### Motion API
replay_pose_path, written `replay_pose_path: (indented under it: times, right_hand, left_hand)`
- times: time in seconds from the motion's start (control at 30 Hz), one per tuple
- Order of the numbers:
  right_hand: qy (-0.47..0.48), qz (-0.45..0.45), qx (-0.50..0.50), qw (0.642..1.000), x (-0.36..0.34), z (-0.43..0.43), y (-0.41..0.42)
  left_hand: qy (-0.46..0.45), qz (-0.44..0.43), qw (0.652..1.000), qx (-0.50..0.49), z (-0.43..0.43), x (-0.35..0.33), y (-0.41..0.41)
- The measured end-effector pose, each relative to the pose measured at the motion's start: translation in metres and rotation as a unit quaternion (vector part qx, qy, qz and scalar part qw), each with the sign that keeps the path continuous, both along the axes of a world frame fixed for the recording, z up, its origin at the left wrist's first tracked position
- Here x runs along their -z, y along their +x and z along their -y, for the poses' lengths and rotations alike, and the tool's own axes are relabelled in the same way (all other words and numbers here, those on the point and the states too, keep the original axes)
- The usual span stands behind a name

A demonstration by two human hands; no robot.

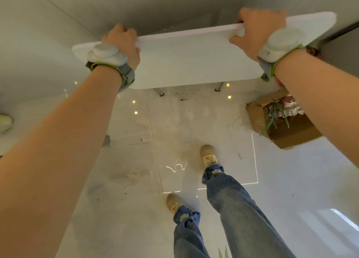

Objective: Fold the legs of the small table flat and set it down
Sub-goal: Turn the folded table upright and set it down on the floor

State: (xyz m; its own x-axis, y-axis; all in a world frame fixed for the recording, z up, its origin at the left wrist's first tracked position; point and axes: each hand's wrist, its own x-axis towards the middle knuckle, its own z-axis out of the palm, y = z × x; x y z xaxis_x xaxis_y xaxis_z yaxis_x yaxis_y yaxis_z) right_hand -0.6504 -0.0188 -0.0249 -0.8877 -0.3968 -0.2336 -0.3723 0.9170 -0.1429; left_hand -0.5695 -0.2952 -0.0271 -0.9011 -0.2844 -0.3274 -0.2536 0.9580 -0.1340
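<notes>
Small table [194,57] — white, rounded corners, held up off the floor at arm's length, top face toward the camera, far edge tipped upward and running from lower left to upper right. Left hand [123,42]: clenched over the far edge near the left corner, fingers curled out of sight behind the board. Right hand [256,28]: likewise grasping the far edge toward the right end, thumb on the near face, fingers wrapped over the rim. Each wrist carries a pale grey puck-shaped device on a grey strap edged in green — left wrist unit [106,54], right wrist unit [279,42]. Table legs [160,92]: two dark, thin metal ends show just below the near edge of the board, one left of centre, one right of centre; whether they lie folded flat cannot be told. Floor [126,170]: glossy pale tiles, smudged, with ceiling-light reflections and scattered dark crumbs far of the feet. Cardboard box [291,129]: brown, open, on the floor to the right, holding a green-leaved plant and crinkled foil-like material. Person's legs in blue jeans [233,203] with frayed hems, beige shoes [208,155], standing below the table.
</notes>
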Motion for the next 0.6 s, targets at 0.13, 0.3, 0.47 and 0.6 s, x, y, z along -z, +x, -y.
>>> replay_pose_path:
  times: [0.13,0.3,0.47,0.6]
  right_hand:
    - [-0.012,-0.079,0.065,0.995,0.008,0.012,-0.014]
    - [-0.031,-0.069,0.128,0.989,0.017,0.02,-0.012]
    - [-0.047,-0.053,0.124,0.99,0.021,0.013,-0.012]
    - [-0.164,-0.016,0.189,0.968,0.023,0.007,-0.007]
  left_hand:
    - [-0.01,-0.1,0.989,-0.109,-0.012,-0.003,-0.011]
    - [0.053,-0.07,0.96,-0.266,-0.028,-0.003,-0.018]
    - [0.133,-0.015,0.958,-0.255,-0.034,0.0,-0.024]
    - [0.203,-0.013,0.944,-0.261,-0.038,0.001,-0.021]
